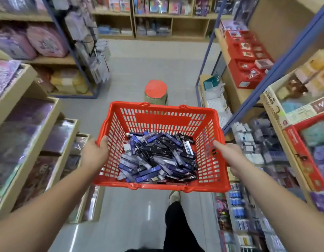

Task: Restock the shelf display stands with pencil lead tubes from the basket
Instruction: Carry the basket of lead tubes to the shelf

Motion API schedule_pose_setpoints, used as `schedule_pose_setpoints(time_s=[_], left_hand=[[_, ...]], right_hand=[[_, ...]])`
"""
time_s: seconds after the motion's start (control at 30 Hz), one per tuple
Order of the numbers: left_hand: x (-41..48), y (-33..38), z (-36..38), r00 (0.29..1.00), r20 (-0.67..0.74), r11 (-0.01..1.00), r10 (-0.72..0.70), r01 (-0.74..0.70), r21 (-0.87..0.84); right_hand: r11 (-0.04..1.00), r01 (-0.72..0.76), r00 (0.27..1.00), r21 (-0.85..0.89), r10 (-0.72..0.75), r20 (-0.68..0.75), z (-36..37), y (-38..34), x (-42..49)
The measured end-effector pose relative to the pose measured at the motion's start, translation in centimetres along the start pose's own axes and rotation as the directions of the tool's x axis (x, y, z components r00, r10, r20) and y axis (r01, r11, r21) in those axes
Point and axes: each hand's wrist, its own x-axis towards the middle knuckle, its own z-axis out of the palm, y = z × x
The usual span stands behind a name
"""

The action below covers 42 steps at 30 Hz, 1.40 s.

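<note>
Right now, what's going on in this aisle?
A person holds a red basket in a shop aisle, left hand gripping its left rim and right hand its right rim. A loose pile of pencil lead tubes lies in it. Neither hand holds a tube; a red-topped stool stands on the floor ahead.

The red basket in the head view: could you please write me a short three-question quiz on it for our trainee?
1. True or false: the left hand and the right hand each grip a side rim of the red basket.
2. What stands on the floor beyond the basket? A) a ladder B) a red-topped stool C) a trolley
3. Fill in: the grade printed on the black pencil lead tubes reads ___.
Key: 1 true; 2 B; 3 HB.
</note>
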Motion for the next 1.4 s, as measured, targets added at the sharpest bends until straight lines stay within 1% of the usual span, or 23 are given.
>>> schedule_pose_setpoints(time_s=[0.17, 0.27, 0.37, 0.5, 0.63, 0.77, 0.87, 0.97, 1.1, 1.17, 1.33, 1.4], left_hand=[[7.9, 6.2, 5.1, 1.0, -0.008, 0.997, -0.014, 0.014, 0.073], [12.5, 9.9, 7.0, 0.999, -0.023, 0.998, -0.035, 0.036, 0.057], [17.2, 13.3, 8.4, 0.997, -0.009, 0.997, -0.071, 0.072, 0.01], [24.8, 16.9, 11.0, 0.996, -0.024, 0.996, -0.089, 0.089, 0.011], [33.5, 20.4, 14.0, 0.996, -0.027, 0.997, -0.081, 0.08, -0.017], [43.3, 25.2, 16.8, 0.997, 0.021, 0.997, -0.072, 0.073, -0.04], [49.7, 29.6, 18.5, 0.997, 0.054, 0.998, -0.059, 0.061, -0.031], [55.6, 34.4, 20.9, 0.998, 0.063, 1.0, -0.012, 0.011, 0.008], [61.4, 41.4, 24.9, 0.994, 0.099, 0.998, 0.048, -0.051, 0.032], [64.2, 44.6, 27.5, 0.991, 0.115, 0.996, 0.065, -0.071, 0.052], [70.9, 51.3, 34.8, 0.989, 0.128, 0.989, 0.068, -0.084, 0.121], [73.0, 54.5, 37.2, 0.988, 0.127, 0.984, 0.087, -0.105, 0.145]], right_hand=[[0.986, 0.072, 0.997, -0.15, -0.067, 0.04, -0.2, -5.3, 11.2], [0.974, 0.103, 0.994, -0.203, -0.095, 0.049, -0.1, -9.6, 16.5], [0.953, 0.173, 0.985, -0.249, -0.164, 0.059, 0.7, -14.3, 21.2], [0.919, 0.239, 0.971, -0.314, -0.236, 0.048, 2.8, -19.6, 28.2], [0.917, 0.246, 0.968, -0.313, -0.251, 0.025, 5.4, -25.0, 35.7], [0.932, 0.197, 0.975, -0.303, -0.219, -0.041, 7.8, -31.3, 43.2], [0.944, 0.172, 0.978, -0.282, -0.197, -0.064, 8.6, -36.2, 47.9], [0.959, 0.16, 0.973, -0.233, -0.194, -0.128, 8.2, -40.2, 52.7], [0.964, 0.135, 0.97, -0.227, -0.175, -0.166, 7.2, -44.3, 59.1], [0.959, 0.136, 0.969, -0.248, -0.181, -0.168, 6.4, -46.2, 62.8], [0.968, 0.138, 0.971, -0.21, -0.174, -0.164, 3.8, -50.1, 72.9], [0.969, 0.134, 0.968, -0.209, -0.173, -0.183, 2.7, -51.6, 76.3]])
